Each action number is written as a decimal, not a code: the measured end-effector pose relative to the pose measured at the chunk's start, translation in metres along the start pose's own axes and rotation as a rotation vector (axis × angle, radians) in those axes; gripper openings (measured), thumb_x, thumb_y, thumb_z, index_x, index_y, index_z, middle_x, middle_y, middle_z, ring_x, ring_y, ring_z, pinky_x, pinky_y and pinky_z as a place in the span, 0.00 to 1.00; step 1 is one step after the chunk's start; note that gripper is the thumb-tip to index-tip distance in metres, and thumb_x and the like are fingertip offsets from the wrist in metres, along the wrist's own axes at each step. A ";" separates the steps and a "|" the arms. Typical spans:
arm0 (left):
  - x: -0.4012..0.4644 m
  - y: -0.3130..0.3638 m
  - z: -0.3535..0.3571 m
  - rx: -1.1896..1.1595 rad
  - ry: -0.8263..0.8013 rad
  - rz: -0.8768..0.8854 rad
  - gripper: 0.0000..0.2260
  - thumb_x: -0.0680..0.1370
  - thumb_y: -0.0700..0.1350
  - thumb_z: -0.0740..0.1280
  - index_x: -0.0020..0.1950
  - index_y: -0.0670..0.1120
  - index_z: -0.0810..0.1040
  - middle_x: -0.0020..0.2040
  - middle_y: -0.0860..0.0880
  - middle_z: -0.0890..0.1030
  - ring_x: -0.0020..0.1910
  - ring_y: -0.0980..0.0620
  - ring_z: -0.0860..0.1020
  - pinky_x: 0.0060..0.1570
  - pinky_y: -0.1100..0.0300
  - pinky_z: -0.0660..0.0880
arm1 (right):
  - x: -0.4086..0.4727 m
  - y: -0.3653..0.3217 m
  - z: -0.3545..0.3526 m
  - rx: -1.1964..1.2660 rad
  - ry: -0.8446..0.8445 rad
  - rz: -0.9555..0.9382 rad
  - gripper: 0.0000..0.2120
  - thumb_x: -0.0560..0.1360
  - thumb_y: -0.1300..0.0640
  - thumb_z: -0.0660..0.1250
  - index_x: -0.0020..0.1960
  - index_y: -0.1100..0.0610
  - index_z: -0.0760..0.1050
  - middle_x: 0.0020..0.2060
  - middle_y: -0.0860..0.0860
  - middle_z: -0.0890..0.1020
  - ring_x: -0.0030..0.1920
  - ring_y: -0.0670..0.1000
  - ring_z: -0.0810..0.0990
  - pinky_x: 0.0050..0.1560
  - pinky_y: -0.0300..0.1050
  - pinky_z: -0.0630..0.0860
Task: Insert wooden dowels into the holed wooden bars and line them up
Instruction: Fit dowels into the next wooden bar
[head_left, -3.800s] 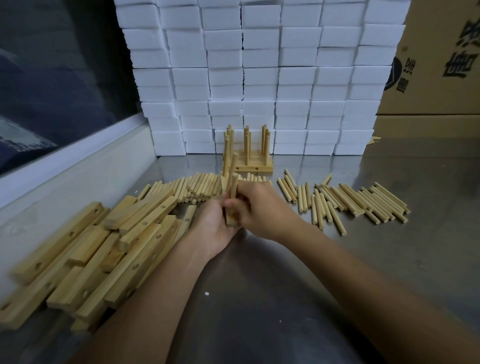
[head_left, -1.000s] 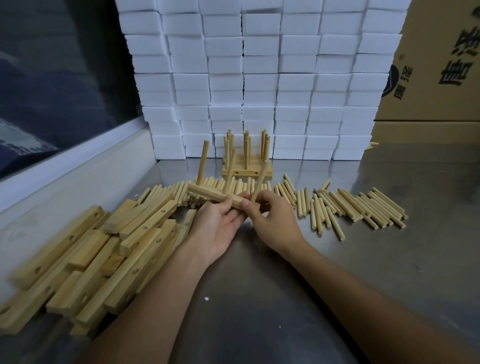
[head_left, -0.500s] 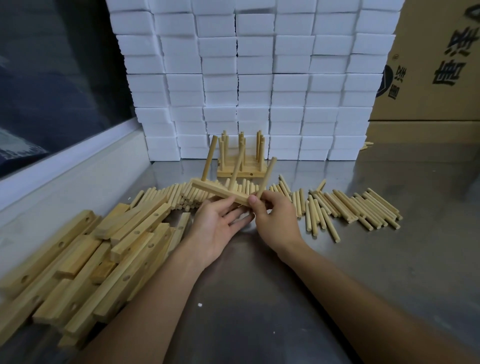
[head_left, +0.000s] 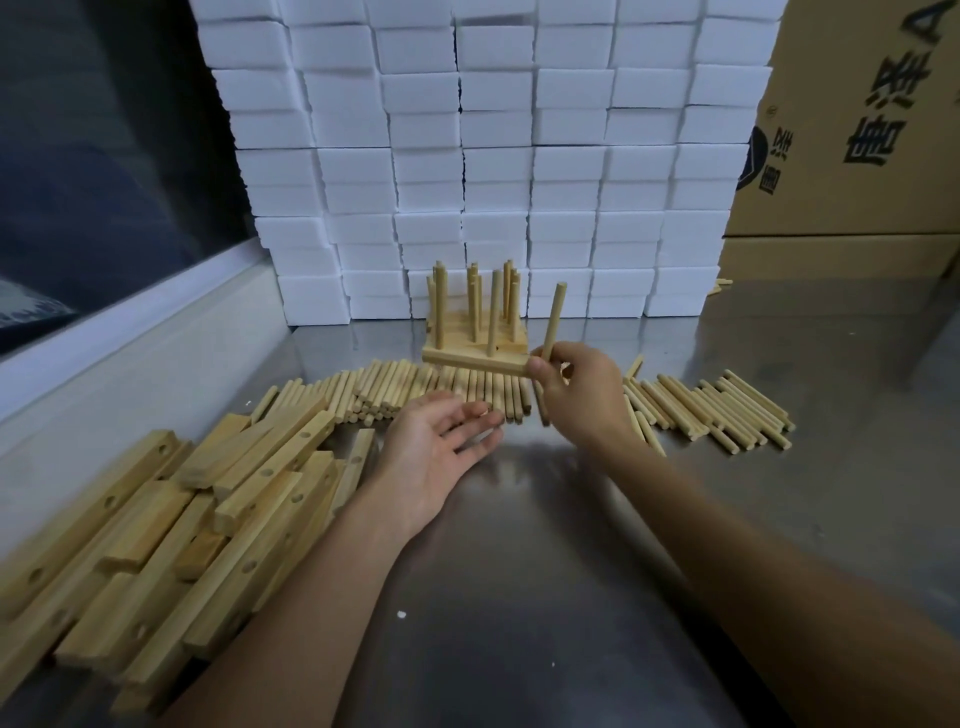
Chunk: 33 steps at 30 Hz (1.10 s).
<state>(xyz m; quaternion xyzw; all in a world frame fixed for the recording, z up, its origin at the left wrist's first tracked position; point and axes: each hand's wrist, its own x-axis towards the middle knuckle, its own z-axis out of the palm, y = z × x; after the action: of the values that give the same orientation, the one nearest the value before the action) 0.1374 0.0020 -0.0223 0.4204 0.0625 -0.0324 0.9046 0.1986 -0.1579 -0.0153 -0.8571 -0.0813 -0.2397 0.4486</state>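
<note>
My right hand (head_left: 576, 395) holds a holed wooden bar (head_left: 470, 359) by its right end, lifted above the table. Three dowels stand upright in that bar, the rightmost dowel (head_left: 553, 319) right at my fingers. Just behind it stand the finished bars with dowels (head_left: 511, 291), lined up near the white wall. My left hand (head_left: 441, 447) hovers open, palm up, below the held bar and apart from it. Loose dowels (head_left: 395, 389) lie in a row behind my hands, with more loose dowels (head_left: 717, 410) to the right. A heap of bare holed bars (head_left: 171, 530) fills the left.
A wall of stacked white foam blocks (head_left: 493, 156) closes the back. Cardboard boxes (head_left: 852, 130) stand at the back right. A raised white ledge (head_left: 130, 332) runs along the left under a dark window. The metal table top (head_left: 545, 597) stretches toward me.
My left hand has let go of the bar and dropped back, open. My right hand has lifted the bar with its three dowels away from me, toward the finished bars.
</note>
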 end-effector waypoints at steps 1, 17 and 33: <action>0.000 0.000 0.000 -0.003 0.003 -0.002 0.07 0.81 0.35 0.61 0.58 0.41 0.69 0.48 0.38 0.80 0.48 0.40 0.83 0.43 0.50 0.83 | 0.009 0.001 0.000 0.013 -0.006 0.019 0.06 0.79 0.56 0.68 0.50 0.56 0.83 0.40 0.48 0.82 0.37 0.44 0.78 0.43 0.44 0.76; 0.009 -0.001 -0.006 -0.023 -0.008 -0.032 0.03 0.82 0.36 0.61 0.53 0.43 0.71 0.44 0.40 0.81 0.39 0.45 0.85 0.39 0.52 0.82 | 0.090 0.032 0.045 -0.195 -0.134 0.090 0.12 0.78 0.57 0.69 0.36 0.55 0.75 0.31 0.47 0.74 0.33 0.47 0.71 0.33 0.40 0.65; 0.008 0.000 -0.004 0.023 0.009 -0.016 0.04 0.82 0.37 0.62 0.55 0.43 0.71 0.46 0.40 0.81 0.41 0.44 0.84 0.42 0.50 0.82 | 0.092 0.032 0.056 -0.287 -0.129 0.162 0.13 0.76 0.51 0.72 0.49 0.62 0.78 0.41 0.53 0.81 0.43 0.53 0.80 0.42 0.46 0.78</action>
<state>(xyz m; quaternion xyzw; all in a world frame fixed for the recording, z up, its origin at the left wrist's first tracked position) 0.1454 0.0051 -0.0261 0.4306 0.0694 -0.0384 0.8991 0.3088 -0.1381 -0.0217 -0.9296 -0.0054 -0.1565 0.3336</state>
